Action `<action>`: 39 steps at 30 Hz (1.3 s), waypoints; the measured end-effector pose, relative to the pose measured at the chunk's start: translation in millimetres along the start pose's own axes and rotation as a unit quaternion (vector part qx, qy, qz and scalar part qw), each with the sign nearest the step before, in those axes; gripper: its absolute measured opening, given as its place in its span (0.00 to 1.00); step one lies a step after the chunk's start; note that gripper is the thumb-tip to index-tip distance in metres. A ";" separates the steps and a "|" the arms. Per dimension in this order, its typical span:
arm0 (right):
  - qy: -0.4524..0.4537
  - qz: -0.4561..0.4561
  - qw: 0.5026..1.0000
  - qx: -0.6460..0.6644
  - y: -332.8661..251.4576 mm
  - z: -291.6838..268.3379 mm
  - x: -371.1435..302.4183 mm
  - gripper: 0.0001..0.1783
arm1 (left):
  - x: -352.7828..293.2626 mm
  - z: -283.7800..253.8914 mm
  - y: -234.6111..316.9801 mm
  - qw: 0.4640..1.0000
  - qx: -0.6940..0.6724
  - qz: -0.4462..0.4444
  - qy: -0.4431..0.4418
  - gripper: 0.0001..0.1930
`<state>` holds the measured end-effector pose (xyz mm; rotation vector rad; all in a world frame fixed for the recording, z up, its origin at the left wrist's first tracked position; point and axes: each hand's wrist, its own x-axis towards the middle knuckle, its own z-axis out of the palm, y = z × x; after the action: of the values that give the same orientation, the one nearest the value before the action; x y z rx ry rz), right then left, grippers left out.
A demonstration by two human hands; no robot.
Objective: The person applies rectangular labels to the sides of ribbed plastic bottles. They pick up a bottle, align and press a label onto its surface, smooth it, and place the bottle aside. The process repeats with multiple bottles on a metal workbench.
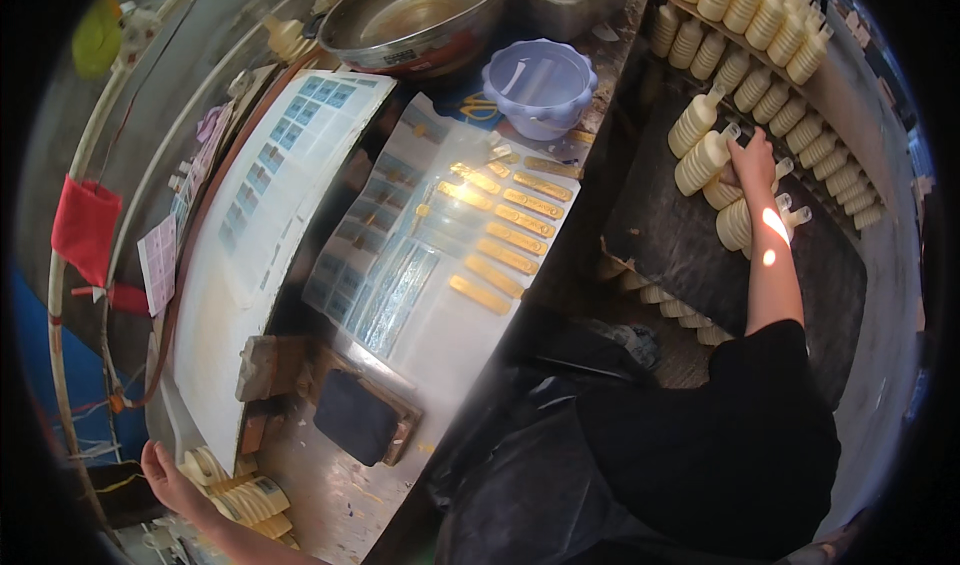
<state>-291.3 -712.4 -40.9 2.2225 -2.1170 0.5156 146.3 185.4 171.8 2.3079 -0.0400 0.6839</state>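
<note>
At the right, my right hand (752, 163) reaches over a dark board and is closed at the neck end of a cream ribbed plastic bottle (704, 163). Its fingertips are partly hidden behind the bottle. Another cream bottle (693, 125) lies just beyond, and several more lie under and beside my wrist. At the lower left, my left hand (172, 483) is held out with fingers extended and nothing in it. Close beside it, a small group of cream bottles (252, 503) lies on the bench, at least one with a printed label.
Shelves of cream bottles (770, 15) run along the right. On the bench lie a sheet with gold label strips (505, 255), a dark pad (356, 417) on a wooden block and a slanted white board (290, 215). Behind stand a lavender bowl (540, 90) and a large metal pan (420, 15).
</note>
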 end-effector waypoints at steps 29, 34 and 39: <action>-0.112 -0.346 0.923 0.127 -97.7 -129.9 -74.1 0.17 | -144.8 177.7 134.4 0.876 -0.291 -0.025 -0.384 0.13; -0.284 -0.568 0.733 0.242 -198.5 -259.9 -155.8 0.14 | -198.3 199.0 189.3 0.825 -0.293 0.127 -0.466 0.31; -0.357 -0.710 0.504 0.340 -304.5 -294.2 -228.5 0.13 | -227.6 192.3 213.6 0.795 -0.332 0.213 -0.460 0.59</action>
<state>-62.4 -396.4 240.7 3.7684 0.8956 0.2067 -6.7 -135.1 81.0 1.7052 -1.0951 -0.3113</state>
